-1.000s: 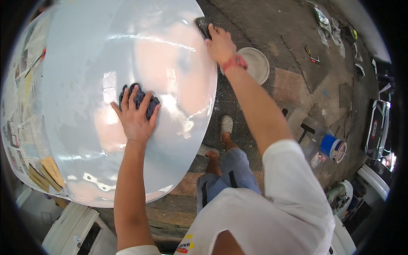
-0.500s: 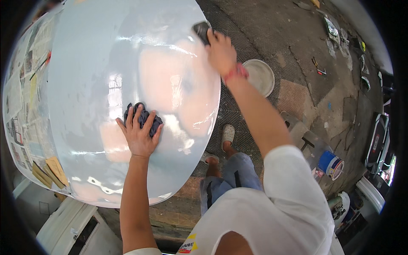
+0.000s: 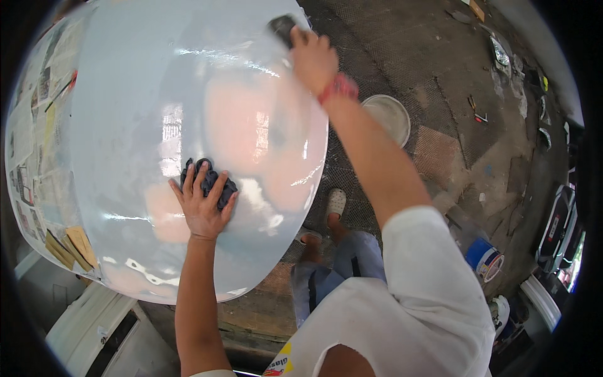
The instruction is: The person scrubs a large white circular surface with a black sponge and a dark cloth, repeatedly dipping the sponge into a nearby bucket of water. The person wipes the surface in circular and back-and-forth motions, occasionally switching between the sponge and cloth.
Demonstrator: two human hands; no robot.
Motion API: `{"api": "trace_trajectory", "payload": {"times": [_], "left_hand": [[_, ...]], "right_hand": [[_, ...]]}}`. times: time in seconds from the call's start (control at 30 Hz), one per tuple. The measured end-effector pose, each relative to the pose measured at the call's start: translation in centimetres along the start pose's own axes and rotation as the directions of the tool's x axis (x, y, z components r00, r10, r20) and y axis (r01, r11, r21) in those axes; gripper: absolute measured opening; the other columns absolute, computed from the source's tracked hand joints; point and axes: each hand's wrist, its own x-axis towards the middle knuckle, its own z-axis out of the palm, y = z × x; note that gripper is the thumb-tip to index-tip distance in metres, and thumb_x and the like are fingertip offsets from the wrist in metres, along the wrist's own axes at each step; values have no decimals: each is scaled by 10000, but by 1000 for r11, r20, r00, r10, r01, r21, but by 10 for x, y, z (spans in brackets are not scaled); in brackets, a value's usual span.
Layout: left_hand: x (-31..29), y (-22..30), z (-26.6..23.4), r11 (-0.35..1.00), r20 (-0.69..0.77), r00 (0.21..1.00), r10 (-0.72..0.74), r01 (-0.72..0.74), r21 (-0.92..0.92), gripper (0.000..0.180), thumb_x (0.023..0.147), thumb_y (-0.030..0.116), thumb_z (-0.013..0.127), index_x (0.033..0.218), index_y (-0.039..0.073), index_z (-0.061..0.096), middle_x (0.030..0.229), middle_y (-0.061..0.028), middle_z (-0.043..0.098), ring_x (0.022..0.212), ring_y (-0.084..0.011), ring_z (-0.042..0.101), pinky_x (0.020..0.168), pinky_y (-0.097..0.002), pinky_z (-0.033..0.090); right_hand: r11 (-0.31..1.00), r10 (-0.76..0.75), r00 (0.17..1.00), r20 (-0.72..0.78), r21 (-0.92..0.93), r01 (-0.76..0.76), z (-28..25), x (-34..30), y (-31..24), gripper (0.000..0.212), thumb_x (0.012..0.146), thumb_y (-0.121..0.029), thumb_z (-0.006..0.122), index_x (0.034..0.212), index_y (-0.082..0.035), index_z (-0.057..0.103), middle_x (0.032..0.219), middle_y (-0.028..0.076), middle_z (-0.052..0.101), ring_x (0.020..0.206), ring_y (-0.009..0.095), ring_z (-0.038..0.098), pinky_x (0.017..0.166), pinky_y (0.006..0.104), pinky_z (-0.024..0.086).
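Observation:
Bent over a large, glossy light-grey car hood (image 3: 135, 81) with pinkish patches, I have both hands at its surface. My left hand (image 3: 204, 204) presses on a bunched dark cloth (image 3: 210, 182), its fingers spread over the folds; the cloth shows between and beyond them. Farther off, close to the hood's right edge, my right hand (image 3: 314, 58) grips a dark sanding block (image 3: 282, 28) with bent fingers. The block lies against the hood near that edge, and its underside is hidden. A red band (image 3: 339, 89) circles my right wrist.
Taped newspaper (image 3: 38, 119) covers the hood's left side, with tan folded sandpaper pieces (image 3: 80, 246) at its near end. On the floor to the right are a round basin (image 3: 392, 119), a blue-and-white bucket (image 3: 485, 259), pliers (image 3: 478, 112) and a headlight (image 3: 500, 53).
My right hand has moved the sanding block away from me and slightly left along the hood's edge. The left hand stays on the cloth while the whole view shifts a little.

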Motion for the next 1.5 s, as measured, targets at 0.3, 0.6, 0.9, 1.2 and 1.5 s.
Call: {"api": "trace_trajectory", "payload": {"times": [0.3,0.6,0.9,1.2,1.5], "left_hand": [[-13,-4,-7,999,47,998,-46,45,26,463,949,467,788,1365,266,799,1629,-137,577,1592,-434,414,1330,-744,66],[2,2,5,1000,28,1000,-1,1,-1,470,945,465,794,1368,260,801,1635,-135,567,1588,-445,413,1319,-764,73],[-11,-6,-5,999,52,998,-31,30,30,474,952,468,785,1374,252,796,1633,-135,568,1584,-451,417,1318,-769,75],[-4,0,2,1000,18,999,-30,30,4,445,962,491,780,1351,279,814,1612,-127,597,1584,-428,431,1328,-755,66],[-11,-2,-4,999,11,999,-49,49,12,439,960,473,785,1358,289,811,1608,-120,606,1573,-422,445,1325,-752,78]], "right_hand": [[974,-171,976,139,173,146,-45,-190,-25,770,973,-279,757,1678,-149,477,1537,160,576,1250,381,621,982,539,576],[975,144,967,210,138,-175,-16,1,52,660,1079,-365,620,1652,-68,486,1469,230,587,1347,464,584,1060,565,582],[943,-47,984,175,332,-14,-52,-185,9,787,1004,-230,736,1699,-37,423,1507,272,528,1342,486,556,1084,568,548],[968,131,971,200,187,-169,-18,-33,32,693,1035,-352,709,1626,-55,505,1455,234,573,1314,437,599,1005,548,613],[955,-43,989,140,296,0,-56,-229,-7,746,978,-273,762,1641,-64,491,1487,219,558,1313,431,591,988,543,614]]}}
